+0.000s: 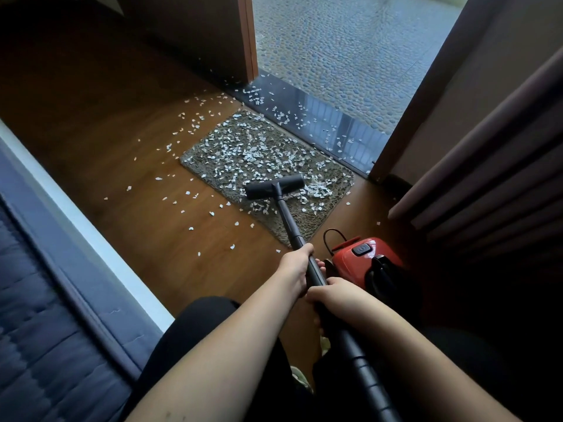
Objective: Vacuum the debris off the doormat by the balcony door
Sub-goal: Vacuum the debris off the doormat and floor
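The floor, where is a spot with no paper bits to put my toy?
Bare wood floor lies left of the doormat, toward the blue mattress. Crowded: the doormat's middle, the dark door sill, and by the red vacuum cleaner.

Head view, steeply down over doormat [268, 166]

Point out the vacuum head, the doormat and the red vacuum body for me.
vacuum head [274, 186], head view, top of its black bar.
doormat [330, 178], head view, bare pile near its right edge.
red vacuum body [350, 258], head view, red casing beside the power button.
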### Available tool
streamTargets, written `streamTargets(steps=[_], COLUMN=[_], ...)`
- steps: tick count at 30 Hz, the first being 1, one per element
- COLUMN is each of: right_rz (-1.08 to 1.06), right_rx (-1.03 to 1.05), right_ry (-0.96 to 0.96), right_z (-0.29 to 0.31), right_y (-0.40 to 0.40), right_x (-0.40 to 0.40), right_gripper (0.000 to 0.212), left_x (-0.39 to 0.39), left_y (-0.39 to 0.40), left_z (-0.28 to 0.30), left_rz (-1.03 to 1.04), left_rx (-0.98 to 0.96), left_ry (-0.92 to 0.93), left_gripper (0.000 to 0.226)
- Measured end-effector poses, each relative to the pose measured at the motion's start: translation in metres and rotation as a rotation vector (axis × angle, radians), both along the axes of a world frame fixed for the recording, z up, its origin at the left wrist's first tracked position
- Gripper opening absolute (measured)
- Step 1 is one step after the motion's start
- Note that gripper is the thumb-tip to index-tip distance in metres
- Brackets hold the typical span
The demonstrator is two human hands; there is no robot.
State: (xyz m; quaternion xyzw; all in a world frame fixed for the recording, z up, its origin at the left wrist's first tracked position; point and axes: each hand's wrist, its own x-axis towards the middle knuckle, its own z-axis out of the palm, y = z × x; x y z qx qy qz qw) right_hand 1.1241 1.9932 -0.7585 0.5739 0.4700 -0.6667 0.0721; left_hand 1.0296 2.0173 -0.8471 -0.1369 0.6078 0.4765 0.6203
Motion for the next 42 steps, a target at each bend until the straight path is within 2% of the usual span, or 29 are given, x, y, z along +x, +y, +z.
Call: streamTargets(steps=[15,42], right_rz=[0.015,-0.052], right_rx=[-0.027,-0.028], right_ry=[0.000,0.169], right_z=[-0.012,-0.055], right_y=[0.046,0.127], right_x=[-0.029,-0.129], right_gripper=[0.008,0.007], left_x=[-0.033,-0.145], left_y=[0.044,0.129], left_z=[-0.018,-0.051], left_rz=[0.000,-0.030], left_rx=[0.017,0.051], left_ry=[0.019,0.106], left_gripper=[0.022,0.020])
